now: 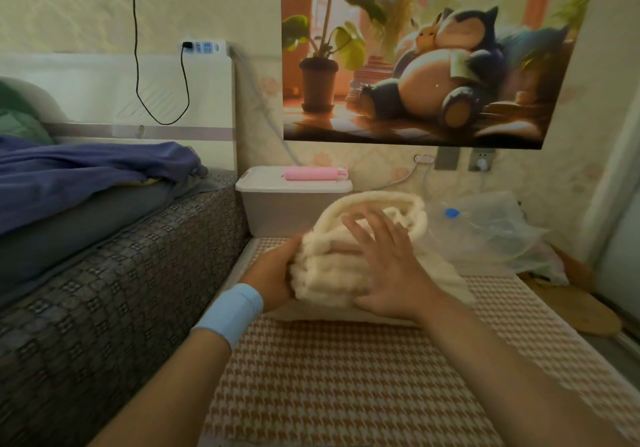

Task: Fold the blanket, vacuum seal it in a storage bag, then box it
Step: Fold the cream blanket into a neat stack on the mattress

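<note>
A cream fluffy blanket (pixel 332 266) lies folded into a thick bundle on the houndstooth mat (pixel 346 377). My left hand (pixel 273 273) grips the bundle's left side, fingers tucked under its edge. My right hand (pixel 384 266) lies flat on top with fingers spread and straight. A clear plastic storage bag (pixel 491 228) with a blue valve (pixel 451 213) is crumpled just behind and right of the blanket. A white lidded plastic box (pixel 273 211) stands behind the blanket against the wall, with a pink pump-like roll (pixel 311 173) on its lid.
A bed with a patterned cover (pixel 104 291) and purple bedding (pixel 86 176) runs along the left. A poster (pixel 433 52) hangs on the wall ahead. Cables trail from a power strip (pixel 204 47). A round wooden piece (pixel 595 318) lies at the right.
</note>
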